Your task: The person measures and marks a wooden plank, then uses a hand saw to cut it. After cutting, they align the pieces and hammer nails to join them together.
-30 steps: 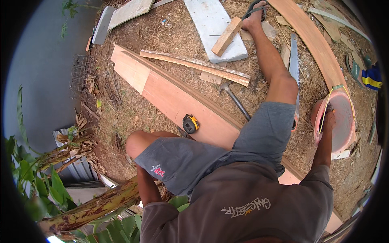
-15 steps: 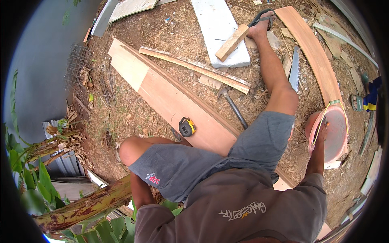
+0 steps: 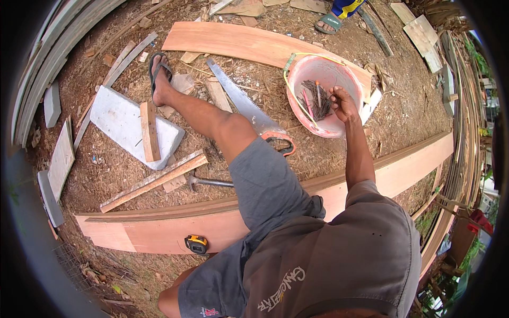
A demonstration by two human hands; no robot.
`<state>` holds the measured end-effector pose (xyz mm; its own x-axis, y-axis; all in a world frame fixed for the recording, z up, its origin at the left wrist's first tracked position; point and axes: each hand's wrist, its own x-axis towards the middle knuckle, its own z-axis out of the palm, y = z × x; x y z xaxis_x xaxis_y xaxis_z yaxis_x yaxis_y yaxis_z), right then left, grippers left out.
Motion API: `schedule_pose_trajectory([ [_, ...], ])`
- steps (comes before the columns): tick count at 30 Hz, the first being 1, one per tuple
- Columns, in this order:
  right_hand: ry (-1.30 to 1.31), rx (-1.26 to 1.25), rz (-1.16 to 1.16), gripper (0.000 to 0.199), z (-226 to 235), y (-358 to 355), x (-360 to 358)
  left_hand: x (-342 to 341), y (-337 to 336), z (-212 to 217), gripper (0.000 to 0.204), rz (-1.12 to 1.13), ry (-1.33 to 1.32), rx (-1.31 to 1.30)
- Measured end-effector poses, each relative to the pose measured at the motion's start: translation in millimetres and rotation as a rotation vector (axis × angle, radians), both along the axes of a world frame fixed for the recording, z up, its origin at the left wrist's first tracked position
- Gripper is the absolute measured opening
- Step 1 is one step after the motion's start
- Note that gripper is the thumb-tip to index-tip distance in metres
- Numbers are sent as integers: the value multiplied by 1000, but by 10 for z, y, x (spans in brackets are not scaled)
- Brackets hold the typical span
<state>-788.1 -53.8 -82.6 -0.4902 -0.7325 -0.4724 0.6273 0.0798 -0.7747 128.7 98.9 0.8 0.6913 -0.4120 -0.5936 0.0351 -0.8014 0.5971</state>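
My right hand is over the near right side of a pinkish bucket with a yellow cord handle. Its fingers are curled together in a pinch; what they hold, if anything, is too small to make out. Inside the bucket lies a pile of dark nails, with a pink-red stick and a pale stick with an orange end among them. My left hand is out of the picture. A yellow and black tape measure rests on the long plank that I straddle.
A handsaw with an orange handle and a hammer lie near my outstretched leg. Beyond the bucket stretches another plank. A wood block sits on a white slab. Another person's sandalled foot is at the far side.
The view has swung right, bringing the bucket toward the middle. My right hand has risen from inside the bucket, its fingers now pinched. My left arm has gone out of view.
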Motion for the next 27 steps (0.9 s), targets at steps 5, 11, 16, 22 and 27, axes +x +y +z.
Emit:
schedule_pose_trajectory([
  [5,69,27,36,8,-62,90,-114,-50,-108,-19,65,-44,0,17],
  [11,-22,-75,-24,4,-193,-121,-161,-94,-155,15,65,-63,3,21],
  [16,-70,-53,67,6,-222,-310,-141,-80,-116,36,65,-57,3,23],
  [22,-46,58,313,17,-583,-731,-412,-57,-46,85,65,-52,-1,32],
  [27,1504,800,669,29,-963,-857,-304,-36,21,136,65,-39,-6,35],
])
